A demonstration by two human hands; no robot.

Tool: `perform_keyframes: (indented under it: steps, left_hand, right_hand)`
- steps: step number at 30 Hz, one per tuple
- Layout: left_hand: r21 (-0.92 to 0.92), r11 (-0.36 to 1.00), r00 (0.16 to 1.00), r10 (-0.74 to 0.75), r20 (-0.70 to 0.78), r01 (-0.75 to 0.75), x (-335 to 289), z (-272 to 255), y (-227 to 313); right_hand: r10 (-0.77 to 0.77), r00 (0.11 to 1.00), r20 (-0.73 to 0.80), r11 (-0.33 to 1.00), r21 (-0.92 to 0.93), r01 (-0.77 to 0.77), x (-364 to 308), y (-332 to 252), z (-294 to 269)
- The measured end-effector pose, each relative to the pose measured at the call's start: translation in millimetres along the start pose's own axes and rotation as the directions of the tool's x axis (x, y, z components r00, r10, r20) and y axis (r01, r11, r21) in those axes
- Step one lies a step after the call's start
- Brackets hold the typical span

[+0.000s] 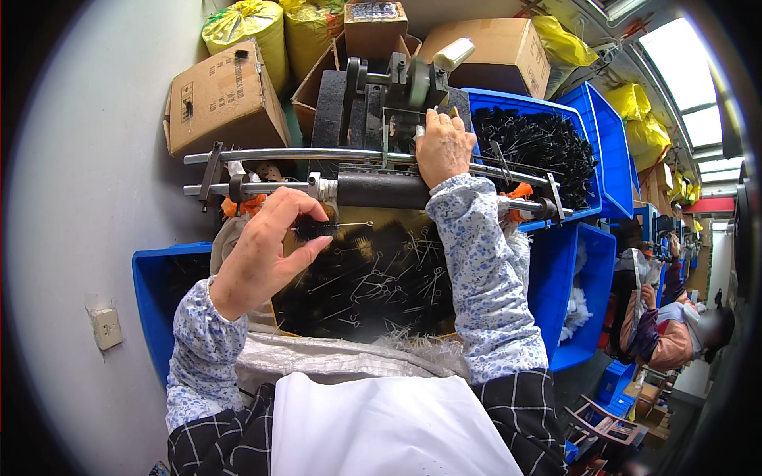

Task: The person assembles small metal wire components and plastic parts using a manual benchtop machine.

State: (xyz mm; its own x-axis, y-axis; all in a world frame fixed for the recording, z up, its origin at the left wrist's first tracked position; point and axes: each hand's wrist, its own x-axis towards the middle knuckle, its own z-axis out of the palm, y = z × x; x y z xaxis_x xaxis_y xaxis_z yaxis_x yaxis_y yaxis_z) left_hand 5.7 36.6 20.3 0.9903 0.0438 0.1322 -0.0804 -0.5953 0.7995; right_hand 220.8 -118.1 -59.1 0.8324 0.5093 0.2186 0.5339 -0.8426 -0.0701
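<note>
Between the thumb and fingers of my left hand (274, 246) is a small black bristle brush (311, 229), its looped wire stem pointing right. My right hand (446, 148) is up at the machine (329, 111), below its greenish wheel (418, 83). Those fingers are curled together at the tips, and whatever they pinch is too small to make out. A black padded roller (381, 192) and a long metal rod (298, 155) cross the front of the machine. Below them lies a heap of black wire-stemmed brushes (365, 285), between my forearms.
A blue crate (594, 131) full of black brushes stands right of the machine. More blue bins flank me, one on the left (151, 305) and one on the right (597, 309). Cardboard boxes (226, 103) and yellow sacks (246, 36) sit behind. Another person (671, 329) works far right.
</note>
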Motion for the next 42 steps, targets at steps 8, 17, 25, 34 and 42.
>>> perform_keyframes:
  steps: [8,17,25,34,42]
  left_hand:
    - [-0.068,0.997,0.996,-0.049,-0.075,0.044,-5.7,-1.1,-1.7]
    - [-0.263,0.964,0.998,0.02,-0.056,-0.034,15.8,29.7,-7.7]
    - [-0.318,0.944,0.994,0.069,-0.085,-0.093,30.5,63.6,-7.0]
    - [-0.232,0.972,0.993,-0.069,-0.097,0.045,22.5,75.6,-17.6]
    - [0.122,0.987,0.945,0.063,0.32,-0.107,29.2,127.1,-52.8]
  right_hand:
    - [0.003,0.998,-0.058,0.999,-0.032,-0.005,-5.2,45.1,-3.4]
    - [-0.042,0.992,0.122,0.999,0.033,0.038,32.9,119.5,-3.9]
    - [0.08,0.976,-0.2,0.984,0.175,-0.045,-15.6,74.3,-93.6]
    - [-0.054,0.998,-0.024,0.935,0.351,0.059,-41.0,26.4,-54.2]
    - [0.013,0.999,-0.047,0.996,0.093,-0.008,2.5,42.6,-8.5]
